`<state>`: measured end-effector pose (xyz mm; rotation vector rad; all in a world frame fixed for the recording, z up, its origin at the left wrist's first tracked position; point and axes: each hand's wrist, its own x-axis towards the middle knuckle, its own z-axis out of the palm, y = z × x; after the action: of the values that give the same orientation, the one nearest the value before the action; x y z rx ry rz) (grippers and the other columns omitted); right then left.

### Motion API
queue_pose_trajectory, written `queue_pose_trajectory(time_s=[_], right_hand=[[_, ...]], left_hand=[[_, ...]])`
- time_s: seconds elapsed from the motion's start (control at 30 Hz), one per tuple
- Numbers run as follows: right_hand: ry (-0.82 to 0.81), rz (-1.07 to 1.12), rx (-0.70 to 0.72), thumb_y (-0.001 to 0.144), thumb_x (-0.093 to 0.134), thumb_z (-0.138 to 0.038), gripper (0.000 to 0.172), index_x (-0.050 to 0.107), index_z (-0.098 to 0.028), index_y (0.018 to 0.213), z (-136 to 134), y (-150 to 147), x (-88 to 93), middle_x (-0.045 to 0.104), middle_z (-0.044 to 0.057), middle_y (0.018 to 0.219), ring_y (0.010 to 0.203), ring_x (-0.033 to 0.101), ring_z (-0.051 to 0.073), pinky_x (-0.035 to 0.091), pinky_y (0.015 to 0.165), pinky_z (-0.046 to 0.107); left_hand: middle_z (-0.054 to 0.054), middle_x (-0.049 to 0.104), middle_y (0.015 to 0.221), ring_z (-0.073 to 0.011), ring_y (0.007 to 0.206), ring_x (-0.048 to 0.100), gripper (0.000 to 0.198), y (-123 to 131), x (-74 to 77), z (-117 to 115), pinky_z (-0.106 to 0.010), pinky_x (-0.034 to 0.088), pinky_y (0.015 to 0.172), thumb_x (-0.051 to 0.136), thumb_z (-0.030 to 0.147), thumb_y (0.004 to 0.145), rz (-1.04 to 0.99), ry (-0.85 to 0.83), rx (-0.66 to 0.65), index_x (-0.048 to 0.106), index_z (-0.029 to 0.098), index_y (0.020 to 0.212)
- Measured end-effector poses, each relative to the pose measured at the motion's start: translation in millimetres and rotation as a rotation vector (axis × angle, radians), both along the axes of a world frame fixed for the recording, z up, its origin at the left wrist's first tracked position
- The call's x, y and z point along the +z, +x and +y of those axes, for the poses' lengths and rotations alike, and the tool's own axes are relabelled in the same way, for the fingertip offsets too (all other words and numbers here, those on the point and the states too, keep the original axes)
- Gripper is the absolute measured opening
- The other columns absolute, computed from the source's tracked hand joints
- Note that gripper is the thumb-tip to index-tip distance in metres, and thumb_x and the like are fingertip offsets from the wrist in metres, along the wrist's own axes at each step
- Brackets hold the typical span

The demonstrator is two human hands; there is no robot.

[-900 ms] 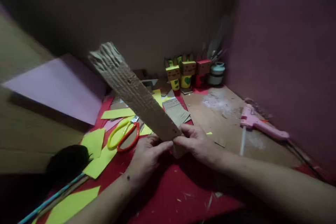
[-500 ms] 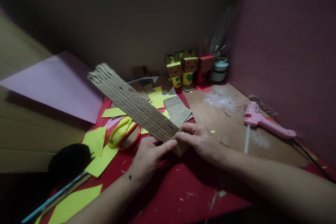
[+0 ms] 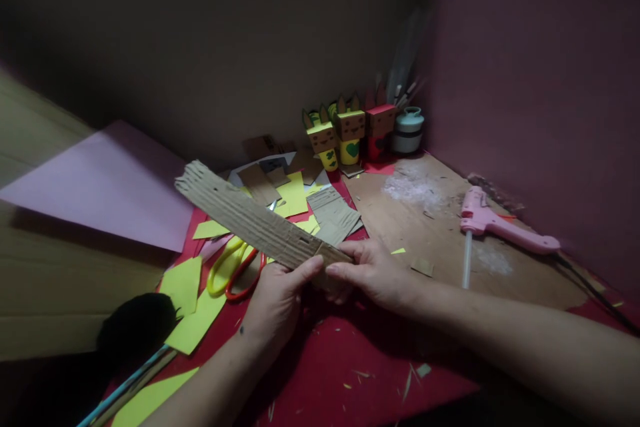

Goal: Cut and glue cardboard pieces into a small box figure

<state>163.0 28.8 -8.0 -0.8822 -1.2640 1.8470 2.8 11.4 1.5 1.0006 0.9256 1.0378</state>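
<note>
A long strip of brown corrugated cardboard [image 3: 245, 213] with a ragged far end slants up to the left over the table. My left hand [image 3: 280, 297] pinches its near end from the left, thumb on top. My right hand [image 3: 370, 270] grips the same end from the right, fingers closed on it. Both hands meet above the red paper sheet [image 3: 340, 360]. Yellow and red scissors [image 3: 233, 267] lie just under the strip, left of my left hand.
Yellow paper scraps [image 3: 187, 307] and cardboard pieces [image 3: 335, 213] litter the middle. A pink glue gun [image 3: 493, 223] lies at right on a bare wooden table. Three small cardboard figures [image 3: 350, 133] and a white jar [image 3: 407, 130] stand at the back corner. A pink sheet [image 3: 107, 180] leans at left.
The cardboard strip has tilted down from steeply raised to a low slant. Both hands keep hold of its near end.
</note>
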Motion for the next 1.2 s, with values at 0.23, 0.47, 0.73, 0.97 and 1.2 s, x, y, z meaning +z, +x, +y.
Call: queue_pose_trajectory(time_s=[0.23, 0.47, 0.73, 0.97, 1.2], right_hand=[[0.145, -0.041, -0.150, 0.077, 0.062, -0.031, 0.017, 0.058, -0.016, 0.069, -4.2, 2.1, 2.4, 0.054, -0.003, 0.058, 0.054, 0.051, 0.010, 0.041, 0.054, 0.026], [0.097, 0.016, -0.081, 0.080, 0.063, -0.039, 0.023, 0.061, -0.015, 0.080, 1.8, 7.7, 0.4, 0.062, 0.002, 0.066, 0.059, 0.059, 0.015, 0.049, 0.061, 0.032], [0.528, -0.248, -0.170, 0.092, 0.050, -0.036, 0.030, 0.059, -0.018, 0.070, -3.4, 18.6, 6.3, 0.054, 0.000, 0.064, 0.061, 0.049, 0.013, 0.042, 0.060, 0.029], [0.552, -0.271, -0.154, 0.092, 0.049, -0.036, 0.030, 0.057, -0.019, 0.069, -5.4, 19.6, 8.8, 0.047, -0.001, 0.062, 0.059, 0.044, 0.013, 0.037, 0.057, 0.027], [0.454, -0.239, -0.140, 0.089, 0.053, -0.032, 0.029, 0.049, -0.019, 0.063, -6.9, 14.0, 6.5, 0.043, -0.003, 0.058, 0.055, 0.041, 0.010, 0.033, 0.052, 0.025]], left_hand=[[-0.008, 0.064, 0.053, -0.0201, 0.052, 0.059, 0.024, 11.8, 6.2, 9.2, -0.032, 0.051, 0.055, 0.073, 0.025, 0.078, -0.044, 0.001, 0.025, 0.072, 0.010, 0.060], [-0.005, 0.064, 0.058, -0.0157, 0.051, 0.056, 0.021, 19.1, 1.8, 15.4, -0.028, 0.051, 0.053, 0.081, 0.029, 0.070, -0.136, -0.022, 0.075, 0.073, 0.010, 0.070], [-0.003, 0.074, 0.070, -0.0147, 0.070, 0.068, 0.033, 15.9, 0.6, 24.2, -0.022, 0.056, 0.073, 0.095, 0.022, 0.046, -0.213, -0.172, 0.175, 0.078, 0.013, 0.072], [0.000, 0.069, 0.066, -0.0125, 0.070, 0.065, 0.035, 16.6, 0.2, 22.9, -0.020, 0.055, 0.075, 0.096, 0.024, 0.046, -0.239, -0.241, 0.184, 0.076, 0.013, 0.073], [0.000, 0.071, 0.069, -0.0128, 0.067, 0.065, 0.032, 18.9, -6.0, 19.0, -0.021, 0.055, 0.070, 0.094, 0.031, 0.053, -0.206, -0.191, 0.176, 0.076, 0.015, 0.074]])
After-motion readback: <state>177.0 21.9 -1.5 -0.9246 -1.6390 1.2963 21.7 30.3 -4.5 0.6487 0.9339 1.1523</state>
